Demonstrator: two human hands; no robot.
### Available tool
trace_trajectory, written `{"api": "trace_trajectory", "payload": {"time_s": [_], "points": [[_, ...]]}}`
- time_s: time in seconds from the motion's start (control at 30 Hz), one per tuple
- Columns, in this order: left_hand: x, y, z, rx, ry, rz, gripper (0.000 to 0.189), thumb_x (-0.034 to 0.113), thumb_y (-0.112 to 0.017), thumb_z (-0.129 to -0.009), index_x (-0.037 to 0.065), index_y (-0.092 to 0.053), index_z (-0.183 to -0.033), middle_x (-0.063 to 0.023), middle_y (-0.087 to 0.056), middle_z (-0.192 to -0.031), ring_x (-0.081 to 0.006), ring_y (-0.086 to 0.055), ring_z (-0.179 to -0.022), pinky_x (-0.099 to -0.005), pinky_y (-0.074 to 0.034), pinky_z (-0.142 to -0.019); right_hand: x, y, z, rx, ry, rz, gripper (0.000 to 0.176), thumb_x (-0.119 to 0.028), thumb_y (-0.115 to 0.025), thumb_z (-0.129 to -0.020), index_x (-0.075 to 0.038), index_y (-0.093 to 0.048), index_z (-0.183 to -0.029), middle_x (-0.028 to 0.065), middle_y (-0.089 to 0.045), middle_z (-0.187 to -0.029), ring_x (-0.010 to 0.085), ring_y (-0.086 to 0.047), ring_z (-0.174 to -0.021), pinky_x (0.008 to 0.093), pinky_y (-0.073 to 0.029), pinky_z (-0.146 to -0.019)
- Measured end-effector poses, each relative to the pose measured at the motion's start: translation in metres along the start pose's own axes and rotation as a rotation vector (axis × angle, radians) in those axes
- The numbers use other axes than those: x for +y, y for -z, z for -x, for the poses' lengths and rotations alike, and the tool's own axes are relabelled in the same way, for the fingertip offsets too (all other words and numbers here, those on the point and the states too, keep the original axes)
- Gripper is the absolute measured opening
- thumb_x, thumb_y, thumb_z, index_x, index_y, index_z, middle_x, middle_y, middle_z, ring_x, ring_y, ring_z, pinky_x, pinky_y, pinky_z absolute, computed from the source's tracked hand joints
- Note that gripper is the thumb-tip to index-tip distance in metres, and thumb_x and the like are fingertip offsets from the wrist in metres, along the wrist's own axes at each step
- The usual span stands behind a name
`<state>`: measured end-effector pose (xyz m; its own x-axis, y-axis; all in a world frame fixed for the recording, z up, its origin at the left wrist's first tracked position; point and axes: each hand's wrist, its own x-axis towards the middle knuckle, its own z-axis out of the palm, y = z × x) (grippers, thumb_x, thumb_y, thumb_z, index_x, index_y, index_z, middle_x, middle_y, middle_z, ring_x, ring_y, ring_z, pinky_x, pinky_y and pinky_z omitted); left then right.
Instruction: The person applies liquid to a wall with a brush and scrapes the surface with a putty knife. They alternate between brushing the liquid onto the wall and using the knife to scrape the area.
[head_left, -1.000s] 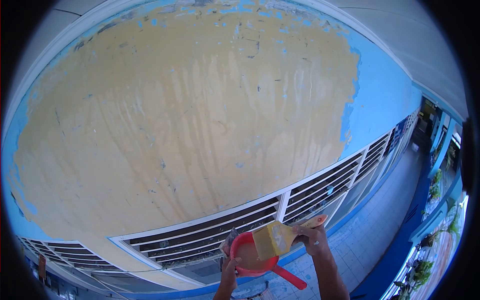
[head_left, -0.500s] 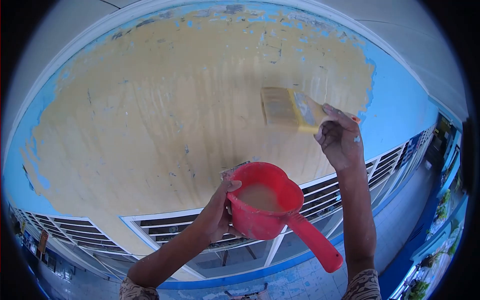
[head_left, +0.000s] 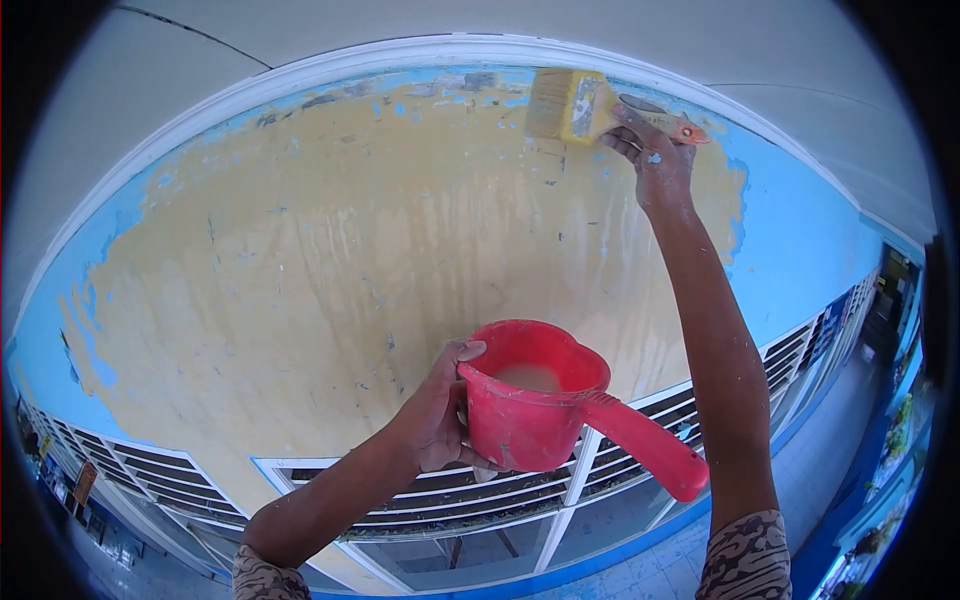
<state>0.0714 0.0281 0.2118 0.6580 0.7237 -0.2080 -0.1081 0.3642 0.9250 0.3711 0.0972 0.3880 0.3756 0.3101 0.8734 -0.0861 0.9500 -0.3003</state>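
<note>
High on the wall, my right hand [head_left: 655,150] grips a wide paintbrush [head_left: 590,105] by its handle, bristles pointing left near the upper edge of the bare tan patch. My left hand [head_left: 440,415] is closed around the rim and side of a red plastic dipper [head_left: 525,425], which holds a cloudy tan liquid [head_left: 530,377]. The dipper's handle sticks out to the lower right, untouched. Behind both hands stretches the wall [head_left: 330,260], tan with wet-looking drip streaks and scraped spots, bordered by light blue paint [head_left: 800,220].
White trim and a pale ceiling [head_left: 400,30] run above the wall. Below are louvred windows [head_left: 420,515] with white frames. A tiled walkway [head_left: 640,580] lies beneath, with plants and a blue railing [head_left: 880,510] along the right.
My right hand has raised the paintbrush from mid-wall up to the top of the tan patch. The view has tilted upward; my left hand still holds the dipper.
</note>
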Motion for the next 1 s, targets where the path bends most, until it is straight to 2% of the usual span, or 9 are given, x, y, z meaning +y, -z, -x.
{"api": "trace_trajectory", "payload": {"time_s": [0.33,0.43,0.53,0.63,0.77,0.83,0.9,0.97,1.0], "points": [[-0.047,0.048,0.040,-0.023,0.011,0.152,0.088,0.064,-0.061,-0.079,0.016,-0.034,-0.148,-0.0194,-0.040,-0.144,-0.0428,-0.052,-0.126,-0.0641,-0.056,-0.083,-0.040,0.135,-0.039,0.329,0.283,0.356,0.027,-0.005,-0.080,-0.077,0.008,-0.069,-0.099,0.0146,-0.070,-0.093,0.0198,-0.070,-0.073,0.0325,-0.062,-0.070],[-0.070,0.070,0.044,-0.019,0.026,0.203,0.086,0.063,-0.060,-0.079,0.017,-0.034,-0.147,-0.0191,-0.043,-0.144,-0.0415,-0.052,-0.127,-0.0648,-0.055,-0.083,-0.038,0.117,-0.027,0.492,0.472,1.269,0.026,-0.024,-0.076,-0.083,-0.004,-0.076,-0.100,0.0113,-0.074,-0.082,0.0208,-0.071,-0.073,0.0349,-0.056,-0.072],[-0.091,0.081,0.037,0.086,0.006,0.172,0.087,0.063,-0.059,-0.079,0.015,-0.034,-0.147,-0.0188,-0.044,-0.143,-0.0418,-0.051,-0.127,-0.0647,-0.055,-0.083,0.004,0.061,-0.011,0.233,0.752,1.425,0.024,-0.018,-0.068,-0.081,-0.012,-0.074,-0.104,0.0176,-0.070,-0.081,0.0367,-0.066,-0.077,0.0433,-0.054,-0.072],[-0.098,0.079,0.030,0.170,-0.032,0.204,0.083,0.060,-0.057,-0.081,0.012,-0.036,-0.146,-0.0210,-0.047,-0.140,-0.0441,-0.055,-0.122,-0.0663,-0.057,-0.079,0.021,-0.036,0.033,0.013,0.894,1.334,0.045,-0.003,-0.066,-0.067,-0.004,-0.069,-0.112,0.0151,-0.068,-0.088,0.0334,-0.064,-0.083,0.0444,-0.054,-0.070],[-0.108,0.072,0.022,0.161,-0.031,0.191,0.084,0.061,-0.058,-0.080,0.013,-0.036,-0.146,-0.0208,-0.048,-0.140,-0.0439,-0.056,-0.122,-0.0662,-0.056,-0.081,0.014,-0.119,0.070,-0.157,0.946,1.146,0.026,-0.006,-0.066,-0.070,0.003,-0.068,-0.095,0.0155,-0.065,-0.080,0.0318,-0.064,-0.079,0.0435,-0.053,-0.071],[-0.118,0.073,0.022,0.173,-0.024,0.192,0.085,0.061,-0.058,-0.079,0.013,-0.036,-0.146,-0.0204,-0.048,-0.140,-0.0437,-0.056,-0.122,-0.0662,-0.056,-0.081,0.008,-0.131,0.074,-0.324,0.809,0.826,0.021,-0.003,-0.066,-0.070,0.003,-0.067,-0.089,0.0149,-0.063,-0.075,0.0309,-0.063,-0.079,0.0446,-0.053,-0.069],[-0.130,0.077,0.023,0.162,-0.017,0.196,0.082,0.062,-0.054,-0.083,0.014,-0.036,-0.147,-0.0171,-0.048,-0.142,-0.0403,-0.055,-0.124,-0.0631,-0.054,-0.085,0.005,-0.120,0.059,-0.282,0.910,0.661,0.017,-0.002,-0.069,-0.073,0.003,-0.068,-0.089,0.0108,-0.067,-0.075,0.0243,-0.066,-0.073,0.0403,-0.054,-0.063],[-0.145,0.081,0.028,0.168,-0.025,0.196,0.083,0.061,-0.056,-0.081,0.015,-0.036,-0.147,-0.0177,-0.048,-0.141,-0.0413,-0.055,-0.123,-0.0652,-0.054,-0.083,0.006,-0.085,0.045,-0.151,0.293,0.270,0.015,-0.004,-0.075,-0.077,0.003,-0.069,-0.090,0.0073,-0.070,-0.079,0.0164,-0.066,-0.066,0.0325,-0.053,-0.057],[-0.151,0.083,0.033,0.178,-0.032,0.195,0.084,0.061,-0.057,-0.079,0.015,-0.036,-0.146,-0.0183,-0.049,-0.141,-0.0424,-0.056,-0.123,-0.0672,-0.055,-0.082,0.003,-0.059,0.032,-0.108,0.235,0.216,0.017,-0.005,-0.078,-0.078,0.003,-0.070,-0.090,0.0067,-0.071,-0.081,0.0143,-0.066,-0.065,0.0295,-0.053,-0.056]]}}
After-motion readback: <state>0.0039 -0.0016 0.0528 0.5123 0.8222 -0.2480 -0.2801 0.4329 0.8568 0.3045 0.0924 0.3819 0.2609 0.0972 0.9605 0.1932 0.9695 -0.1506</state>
